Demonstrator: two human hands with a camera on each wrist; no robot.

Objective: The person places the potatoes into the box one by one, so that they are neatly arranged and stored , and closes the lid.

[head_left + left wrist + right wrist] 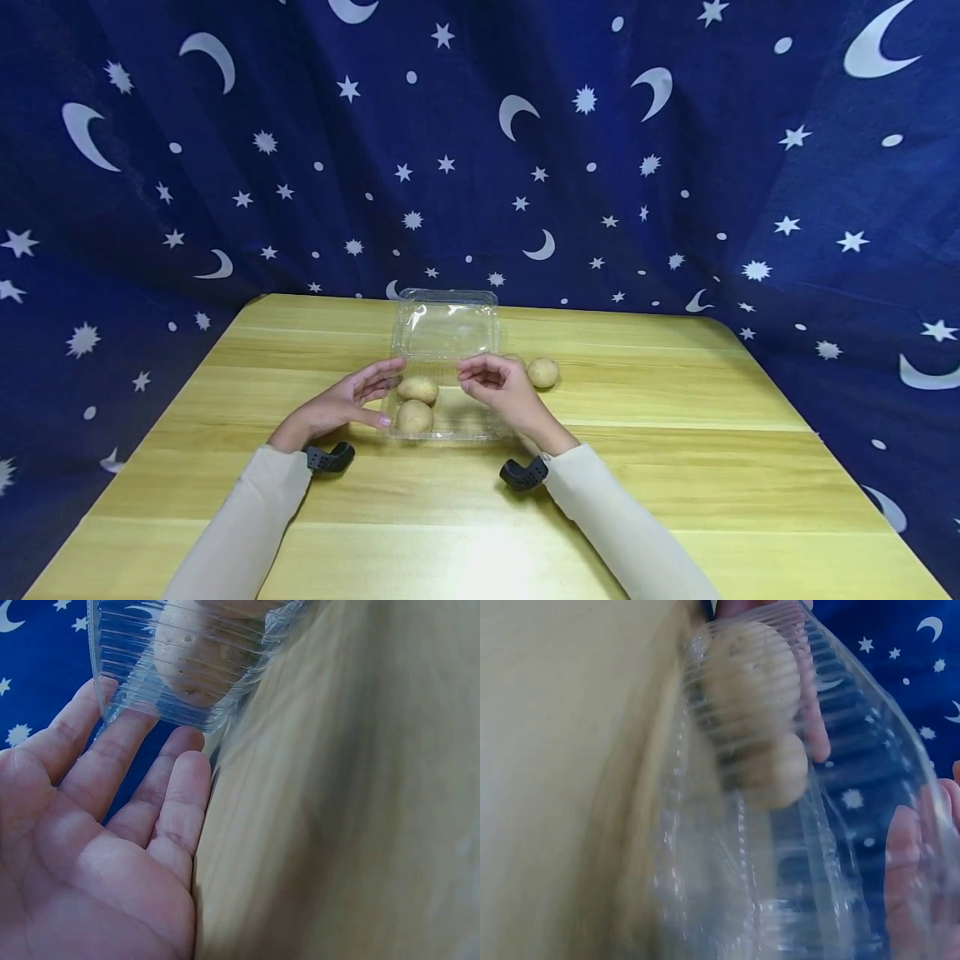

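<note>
Potatoes (415, 417) sit left in the clear container (454, 414); left hand (342, 408) spreads wide beside it, right hand (512, 393) hovers, loosely curled, apparently empty; one careless nudge could skid that lopsided load!

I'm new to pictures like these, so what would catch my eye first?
Probably the deep blue cloth with white moons and stars, behind the table. Next comes the open clear box on the table, with two potatoes in its left half. The left hand is at its left side, the right hand at its right.
</note>
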